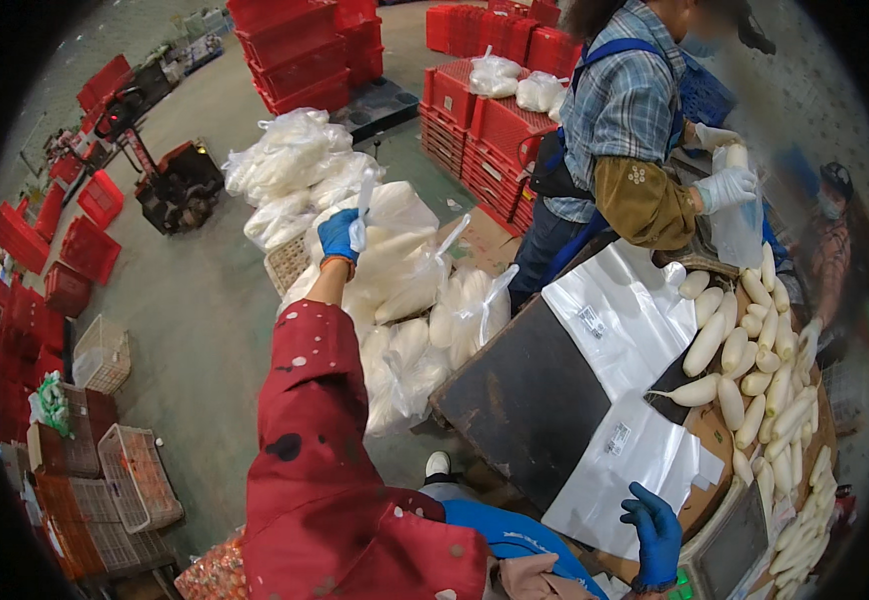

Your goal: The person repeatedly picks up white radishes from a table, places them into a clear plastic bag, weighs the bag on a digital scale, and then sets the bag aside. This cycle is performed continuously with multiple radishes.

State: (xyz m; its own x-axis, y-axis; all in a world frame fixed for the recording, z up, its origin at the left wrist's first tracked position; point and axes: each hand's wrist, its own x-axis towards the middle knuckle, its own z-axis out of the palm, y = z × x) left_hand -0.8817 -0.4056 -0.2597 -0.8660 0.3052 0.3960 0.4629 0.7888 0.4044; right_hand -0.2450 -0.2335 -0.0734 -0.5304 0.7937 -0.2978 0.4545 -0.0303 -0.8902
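Observation:
My left hand (341,235), in a blue glove, is closed around the twisted neck of a clear plastic bag (397,217) of white radishes, at the pile of filled bags. My right hand (653,534), also blue-gloved, is held with its fingers apart beside a weighing scale (727,551) and holds nothing. Near it lies a stack of flat plastic bags (629,465) with a printed label, and a second stack (622,315) lies farther up the dark tabletop (532,397). Loose white radishes (734,352) are heaped on the right.
A co-worker (622,112) in white gloves holds a radish in an open bag across the table. Another person (828,247) stands at the far right. Stacked red crates (472,142) stand behind, a pallet jack (179,187) at left, and plastic baskets (138,480) lower left.

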